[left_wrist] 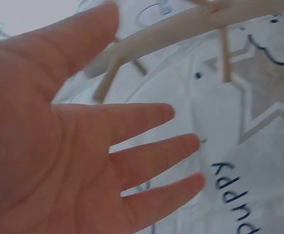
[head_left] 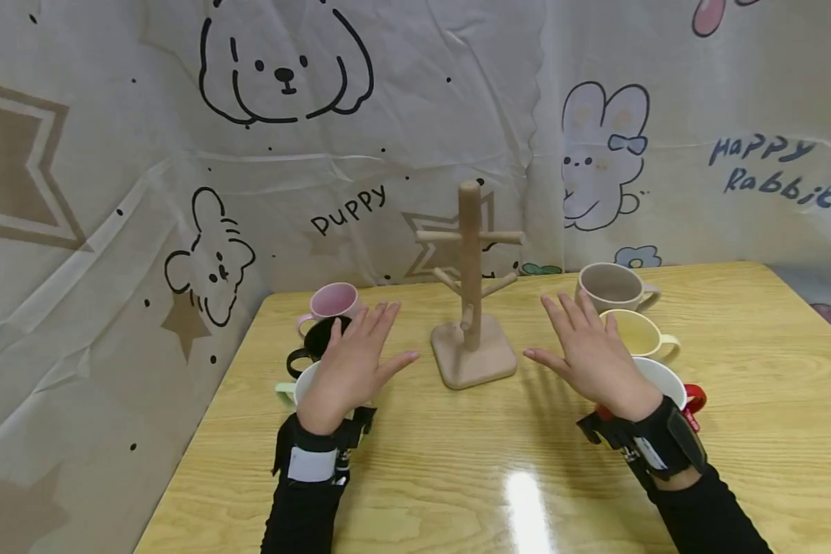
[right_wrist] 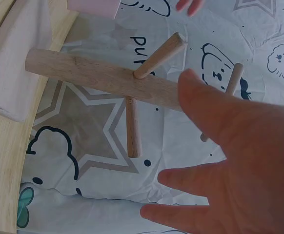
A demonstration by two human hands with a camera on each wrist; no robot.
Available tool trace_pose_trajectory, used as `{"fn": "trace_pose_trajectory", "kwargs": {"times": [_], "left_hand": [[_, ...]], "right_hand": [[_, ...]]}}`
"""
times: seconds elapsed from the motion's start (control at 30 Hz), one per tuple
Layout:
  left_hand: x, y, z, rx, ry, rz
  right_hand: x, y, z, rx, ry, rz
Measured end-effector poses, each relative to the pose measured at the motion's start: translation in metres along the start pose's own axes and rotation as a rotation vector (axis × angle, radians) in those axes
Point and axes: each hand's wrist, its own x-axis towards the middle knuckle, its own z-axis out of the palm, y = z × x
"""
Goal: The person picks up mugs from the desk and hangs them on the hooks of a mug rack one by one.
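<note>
Left hand point(head_left: 353, 365): spread wide, fingers straight, thumb out, nothing held; above the left mugs.
Right hand point(head_left: 592, 358): also spread wide, nothing held; over the near right mugs.
Left mugs: pink mug point(head_left: 334, 298) at back, black mug point(head_left: 324, 338) next, green-handled mug point(head_left: 285, 393) nearest. Hand covers part of the last two; green one's body mostly hidden.
Wooden stand point(head_left: 471, 292): upright on the table point(head_left: 457, 477), between the hands, apart from both. Bare pegs, square base.
Right mugs: taupe mug point(head_left: 612, 286) at back, yellow mug point(head_left: 633, 338), then red-handled mug point(head_left: 695, 397), front partly behind hand and wrist strap.
Left wrist view: palm, thumb and three fingers; stand post cut off at right edge.
Right wrist view: base edge and pegs up close; thumb overlaps post. Pink mug and other hand's fingertips clipped at top.
Writing: "PUPPY" and "HAPPY Rabbit" on the cloth point(head_left: 415, 138); "PUPPY" partly blocked by a peg in right wrist view. Red tag point(head_left: 691, 419) by red handle too small to read.
</note>
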Motion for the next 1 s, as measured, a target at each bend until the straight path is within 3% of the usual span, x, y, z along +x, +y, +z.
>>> {"fn": "trace_pose_trajectory", "kwargs": {"times": [0.13,0.37,0.53,0.67,0.8,0.9,1.0], "left_hand": [[-0.013,-0.006,-0.016,-0.046,0.108,0.029],[-0.042,-0.034,-0.044,-0.177,0.246,-0.049],[-0.061,-0.061,-0.053,-0.141,0.303,-0.087],[-0.069,-0.080,-0.051,-0.051,0.241,-0.104],[-0.073,-0.103,-0.040,0.029,0.081,-0.163],[-0.073,-0.123,-0.026,0.038,-0.041,-0.186],[-0.072,-0.141,-0.011,-0.008,-0.097,-0.164]], "right_hand": [[-0.001,-0.001,0.000,0.008,0.005,-0.021],[0.002,-0.003,0.001,0.042,0.076,-0.063],[0.002,-0.005,0.002,0.088,0.088,-0.058],[0.000,-0.006,0.004,0.081,0.081,-0.062],[-0.001,-0.006,0.004,0.066,0.076,-0.063],[0.000,-0.008,0.004,0.063,0.063,-0.068],[0.002,-0.010,0.005,0.066,0.048,-0.073]]}}
